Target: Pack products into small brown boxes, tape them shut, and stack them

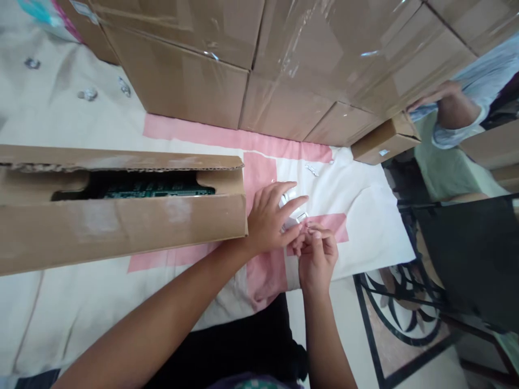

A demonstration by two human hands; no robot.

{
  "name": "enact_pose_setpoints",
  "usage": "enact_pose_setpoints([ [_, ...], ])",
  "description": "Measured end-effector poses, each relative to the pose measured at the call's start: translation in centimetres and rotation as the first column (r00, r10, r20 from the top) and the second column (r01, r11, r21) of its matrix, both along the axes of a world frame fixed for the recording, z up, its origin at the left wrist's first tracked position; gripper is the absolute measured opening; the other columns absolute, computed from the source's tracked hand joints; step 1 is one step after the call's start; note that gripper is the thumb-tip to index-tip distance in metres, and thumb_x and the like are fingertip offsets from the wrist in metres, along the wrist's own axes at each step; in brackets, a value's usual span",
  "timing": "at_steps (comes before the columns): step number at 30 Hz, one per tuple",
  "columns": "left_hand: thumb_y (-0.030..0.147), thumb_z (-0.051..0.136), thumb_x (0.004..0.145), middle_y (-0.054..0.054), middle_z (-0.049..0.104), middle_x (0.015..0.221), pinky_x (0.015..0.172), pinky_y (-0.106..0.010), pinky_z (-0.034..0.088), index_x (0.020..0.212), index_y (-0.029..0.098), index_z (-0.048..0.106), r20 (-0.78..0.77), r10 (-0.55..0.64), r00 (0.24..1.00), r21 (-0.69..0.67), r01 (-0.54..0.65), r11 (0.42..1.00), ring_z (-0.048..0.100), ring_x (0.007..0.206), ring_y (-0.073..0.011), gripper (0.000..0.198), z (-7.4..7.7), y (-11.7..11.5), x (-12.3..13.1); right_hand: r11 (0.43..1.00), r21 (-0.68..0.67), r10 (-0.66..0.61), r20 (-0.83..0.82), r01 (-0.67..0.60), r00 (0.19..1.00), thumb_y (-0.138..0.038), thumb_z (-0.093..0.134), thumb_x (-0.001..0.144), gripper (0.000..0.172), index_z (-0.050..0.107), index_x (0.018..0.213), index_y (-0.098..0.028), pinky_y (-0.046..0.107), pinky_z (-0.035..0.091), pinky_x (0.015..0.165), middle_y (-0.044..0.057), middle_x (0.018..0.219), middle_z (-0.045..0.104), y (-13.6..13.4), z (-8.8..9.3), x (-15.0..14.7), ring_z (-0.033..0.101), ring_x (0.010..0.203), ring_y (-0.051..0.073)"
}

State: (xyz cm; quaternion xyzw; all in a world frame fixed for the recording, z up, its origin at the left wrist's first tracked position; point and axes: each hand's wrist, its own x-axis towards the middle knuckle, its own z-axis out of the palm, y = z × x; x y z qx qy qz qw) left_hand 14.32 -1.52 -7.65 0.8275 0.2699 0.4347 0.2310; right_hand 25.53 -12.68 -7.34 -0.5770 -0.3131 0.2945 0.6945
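Working low over the cloth, L hand and R hand are close together, w/ the white piece right btwn their fingertips. L fingers are spread wide, thumb well apart from index, over more white stuff that's mostly hidden; no firm grip shows. R fingers are curled in near the thumb; can't tell if they meet or have hold of anything, too small & blurred.

Progress, as far as it shows: box is L of the L fingers, its near end just beside the wrist, w/ the board already inside. Slot along the top is open, no tape seen across it, so closing looks not yet done. White piece isn't on the box; handling it looks part-way. Can't tell how much is left.

Looks: piece is small, pale, squarish, w/ a darker outline; material unclear. Box is long, plain brown, torn along one slot edge, a bit shiny in patches. Board is green, only a strip visible. A crumpled scrap lies just beyond the L fingertips; stacked cartons stand farther off.
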Motion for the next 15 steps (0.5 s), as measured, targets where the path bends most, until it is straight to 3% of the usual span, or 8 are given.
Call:
enact_pose_setpoints([
  [4,0.036,0.065,0.087,-0.011,0.056,0.143,0.112,-0.048,0.034,0.117,0.026,0.072,0.035,0.003,0.999,-0.008,-0.002,1.0,0.047,0.133,-0.0294,0.032,0.1,0.04,0.02,0.999,0.03,0.045,0.023,-0.046,0.999,-0.033,0.06,0.099,0.015,0.065,0.089,-0.023,0.025,0.041,0.045,0.004,0.124,0.06,-0.18,-0.1,0.18,0.06,0.056,0.007],
  [9,0.043,0.064,0.091,-0.009,0.063,0.137,0.111,-0.047,0.033,0.103,0.026,0.076,0.058,-0.013,0.998,-0.079,0.018,0.997,0.049,0.131,-0.0287,0.025,0.47,-0.1,-0.09,0.995,0.061,0.076,0.115,-0.084,0.99,-0.036,0.054,0.1,0.022,0.069,0.09,-0.024,0.03,0.044,0.051,0.006,0.141,0.05,-0.34,-0.3,0.23,0.056,0.058,0.007],
  [12,0.047,0.063,0.092,-0.007,0.066,0.133,0.112,-0.047,0.03,0.099,0.026,0.077,0.095,-0.037,0.995,-0.139,0.05,0.989,0.049,0.13,-0.028,0.026,0.51,-0.15,-0.27,0.992,0.065,0.091,0.2,-0.106,0.975,-0.043,0.05,0.101,0.029,0.07,0.091,-0.025,0.034,0.048,0.055,0.006,0.139,0.049,-0.41,-0.61,0.28,0.054,0.059,0.008],
  [15,0.062,0.066,0.087,-0.008,0.066,0.134,0.113,-0.048,0.026,0.1,0.027,0.077,0.128,-0.106,0.986,-0.151,0.125,0.981,0.05,0.129,-0.0289,0.039,0.3,-0.12,-0.45,0.995,0.029,0.085,0.303,-0.098,0.949,-0.048,0.048,0.101,0.034,0.07,0.088,-0.024,0.04,0.056,0.069,0.008,0.119,0.056,-0.4,-0.91,0.35,0.063,0.088,0.021],
])
